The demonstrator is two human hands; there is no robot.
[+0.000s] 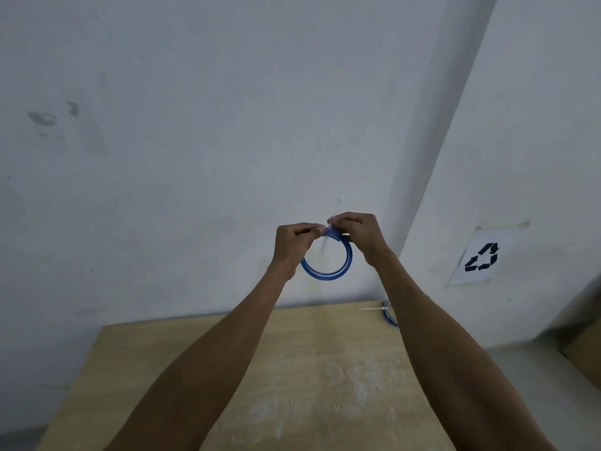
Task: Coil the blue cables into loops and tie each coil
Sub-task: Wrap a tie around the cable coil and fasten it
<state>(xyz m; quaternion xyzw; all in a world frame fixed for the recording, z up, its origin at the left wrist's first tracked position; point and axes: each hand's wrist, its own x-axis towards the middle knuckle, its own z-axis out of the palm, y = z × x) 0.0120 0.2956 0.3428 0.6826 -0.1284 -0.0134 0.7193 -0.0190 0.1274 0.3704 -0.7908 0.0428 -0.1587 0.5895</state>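
A blue cable coil (328,275) hangs in the air in front of the wall, wound into a round loop of a few turns. My left hand (292,244) and my right hand (359,234) both pinch its top, close together. A thin white tie (326,247) wraps the coil between my fingers; one end sticks up above my right hand, the other hangs down through the loop. A second blue coil (390,317) with a white tie (374,309) lies at the table's far right corner, mostly hidden by my right forearm.
A wooden table (292,369) with pale smears stands against a white wall. A recycling sign (484,257) is taped to the right wall. A brown cardboard box (585,353) sits at the right edge.
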